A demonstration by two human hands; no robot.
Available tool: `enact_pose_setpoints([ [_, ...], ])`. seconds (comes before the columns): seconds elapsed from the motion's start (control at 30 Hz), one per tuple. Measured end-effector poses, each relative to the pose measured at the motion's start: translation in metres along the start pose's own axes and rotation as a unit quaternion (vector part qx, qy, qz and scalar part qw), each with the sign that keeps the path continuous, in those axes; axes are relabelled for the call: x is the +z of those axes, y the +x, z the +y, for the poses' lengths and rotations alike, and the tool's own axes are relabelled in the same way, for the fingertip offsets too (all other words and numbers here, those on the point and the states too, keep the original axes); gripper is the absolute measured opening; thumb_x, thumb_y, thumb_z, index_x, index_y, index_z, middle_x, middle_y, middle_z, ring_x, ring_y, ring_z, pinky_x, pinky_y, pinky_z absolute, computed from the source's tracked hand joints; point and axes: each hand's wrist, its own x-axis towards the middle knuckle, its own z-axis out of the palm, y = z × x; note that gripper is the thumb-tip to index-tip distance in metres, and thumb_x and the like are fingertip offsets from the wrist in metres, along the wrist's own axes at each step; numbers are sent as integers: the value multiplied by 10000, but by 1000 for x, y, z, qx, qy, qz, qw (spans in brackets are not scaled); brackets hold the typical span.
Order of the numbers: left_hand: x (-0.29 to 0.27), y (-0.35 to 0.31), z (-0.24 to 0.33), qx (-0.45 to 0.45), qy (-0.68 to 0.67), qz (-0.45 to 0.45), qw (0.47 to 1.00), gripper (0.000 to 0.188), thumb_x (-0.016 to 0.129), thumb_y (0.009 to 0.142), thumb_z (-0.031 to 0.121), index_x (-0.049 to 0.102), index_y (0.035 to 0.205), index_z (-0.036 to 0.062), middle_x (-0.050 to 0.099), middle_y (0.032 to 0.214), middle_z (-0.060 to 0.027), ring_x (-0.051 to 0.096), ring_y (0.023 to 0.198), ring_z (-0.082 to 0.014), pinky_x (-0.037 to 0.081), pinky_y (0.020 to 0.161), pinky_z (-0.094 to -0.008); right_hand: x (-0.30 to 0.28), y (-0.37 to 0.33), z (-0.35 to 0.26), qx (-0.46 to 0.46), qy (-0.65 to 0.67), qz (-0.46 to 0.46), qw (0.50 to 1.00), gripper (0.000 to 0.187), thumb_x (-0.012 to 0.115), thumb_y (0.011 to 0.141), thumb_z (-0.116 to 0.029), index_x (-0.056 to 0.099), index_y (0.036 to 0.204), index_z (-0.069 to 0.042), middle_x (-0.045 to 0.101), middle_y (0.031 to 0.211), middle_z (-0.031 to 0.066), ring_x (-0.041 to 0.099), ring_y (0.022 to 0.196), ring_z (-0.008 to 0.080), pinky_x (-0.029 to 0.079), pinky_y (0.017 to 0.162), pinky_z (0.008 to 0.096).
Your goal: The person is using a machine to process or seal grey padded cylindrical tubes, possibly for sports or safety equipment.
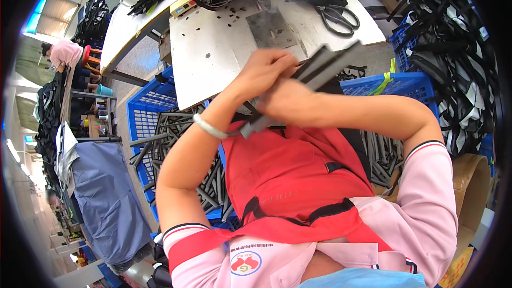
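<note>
Right hand [286, 101], motion-blurred, is closed around a bundle of grey strips [334, 68], whose ends project past both sides of the fist. Left hand [266, 68], fingers curled, lies against the upper side of the right hand; whether it also grips the strips cannot be told. A pale bracelet [208, 126] encircles the left wrist. The bundle is held at a slant over the near edge of a white worktable [196, 77], in front of a red apron [288, 168]. Black-handled scissors [338, 20] rest on the worktable, toward its far right. To the left, below table level, a blue crate [136, 128] contains loose grey tubular pieces [213, 186]. A second blue crate [424, 84], with a yellow-green tie [388, 79] at its rim, stands to the right.
</note>
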Motion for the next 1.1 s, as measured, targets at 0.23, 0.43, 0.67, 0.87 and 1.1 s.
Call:
enact_pose_setpoints([
  [0.23,-42,-47,11,-105,-80,-55,990,325,583,945,311,665,918,-2,657,748,-25,555,688,-69,448,640,-242,-69,-64,84,195,74,35,977,419,722,745,-241,517,1082,-100,639,817,148,629,819,358,482,703,446],
  [0.43,-50,-20,40,-63,-58,-12,996,278,593,941,278,663,887,14,646,720,-26,559,582,-78,435,561,-221,-108,-75,118,185,-39,132,973,357,705,740,-195,581,1040,-47,638,927,149,601,916,359,483,788,425],
  [0.67,-43,-4,42,-14,-15,96,995,264,665,875,207,690,998,-26,637,682,-29,510,560,-64,410,514,-217,-111,-79,132,241,-9,113,964,386,705,763,-220,587,1079,-34,653,924,155,614,890,358,484,785,417],
  [0.87,-47,16,40,-11,22,132,991,305,673,859,211,683,996,-61,642,672,-47,512,557,-62,404,505,-214,-108,-72,144,272,-4,111,956,441,707,762,-238,587,1133,-33,660,960,159,621,902,353,489,791,411],
  [1.1,-54,30,31,-8,9,129,992,338,683,849,221,679,1008,-78,657,694,-66,525,555,-70,419,508,-216,-105,-67,156,274,-5,109,956,477,722,757,-265,588,1154,-35,663,985,167,630,925,341,498,811,402],
])
